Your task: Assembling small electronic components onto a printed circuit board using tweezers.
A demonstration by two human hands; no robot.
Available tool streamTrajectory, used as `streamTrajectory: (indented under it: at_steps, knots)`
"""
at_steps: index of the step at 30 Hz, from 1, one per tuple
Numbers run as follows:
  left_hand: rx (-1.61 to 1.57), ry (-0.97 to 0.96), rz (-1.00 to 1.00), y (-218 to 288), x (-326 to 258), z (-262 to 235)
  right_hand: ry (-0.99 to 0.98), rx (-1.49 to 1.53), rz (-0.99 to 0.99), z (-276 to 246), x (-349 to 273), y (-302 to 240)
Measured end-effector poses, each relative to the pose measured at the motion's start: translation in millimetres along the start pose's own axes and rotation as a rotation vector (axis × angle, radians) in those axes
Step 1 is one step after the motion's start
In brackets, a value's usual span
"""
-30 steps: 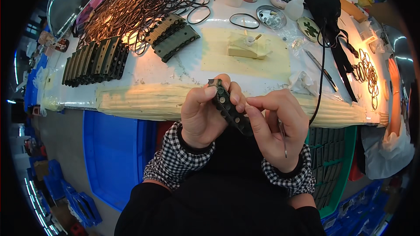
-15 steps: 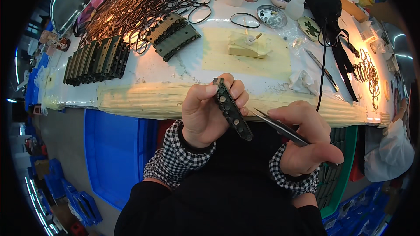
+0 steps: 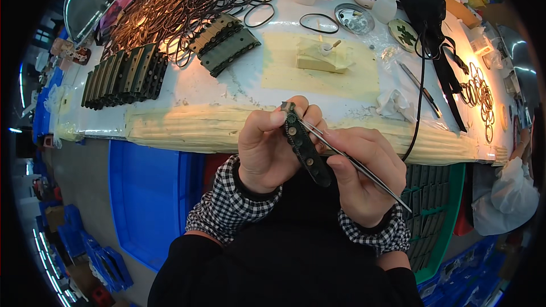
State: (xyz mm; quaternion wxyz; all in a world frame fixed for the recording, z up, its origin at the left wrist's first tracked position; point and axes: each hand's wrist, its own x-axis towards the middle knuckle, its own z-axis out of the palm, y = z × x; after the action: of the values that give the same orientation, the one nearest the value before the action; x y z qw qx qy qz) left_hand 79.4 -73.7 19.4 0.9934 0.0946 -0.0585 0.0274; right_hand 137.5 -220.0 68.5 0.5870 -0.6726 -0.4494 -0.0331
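Observation:
My left hand [image 3: 266, 146] pinches the upper end of a dark green strap [image 3: 307, 153] studded with round metal snaps, which slants down to the right in front of the table edge. My right hand [image 3: 367, 171] grips a pair of metal tweezers [image 3: 364, 169]. Their tips reach the strap's upper part, close to the left fingers; whether they touch it I cannot tell. On the table beyond the hands, a small white cup with a stick [image 3: 328, 49] rests on a yellowish block [image 3: 318, 63].
Several similar straps stand in a row [image 3: 125, 77] at the left, with another bundle [image 3: 224, 45] beside a heap of brown cords [image 3: 170, 8]. A blue bin [image 3: 142, 204] and a green crate of dark pieces [image 3: 449, 222] sit below the edge. A pen-like tool [image 3: 420, 88] lies at right.
My right hand has swung inward to the left and turned, bringing the tweezer tips up to the strap. The left hand and strap have hardly moved.

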Motion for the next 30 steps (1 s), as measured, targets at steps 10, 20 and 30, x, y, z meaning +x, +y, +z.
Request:
streamTrajectory:
  at_steps: [10, 20, 30]
  knots:
    - [-0.011, -0.011, 0.012, 0, -1, -3, -0.026, -0.001, -0.027, 0, 0, 0]
    - [0.026, 0.020, 0.021, -2, -2, -1, -0.040, -0.020, -0.035, 0, -3, 2]
    - [0.075, 0.037, 0.019, -4, -6, -1, -0.050, 0.033, -0.081, -1, -9, 10]
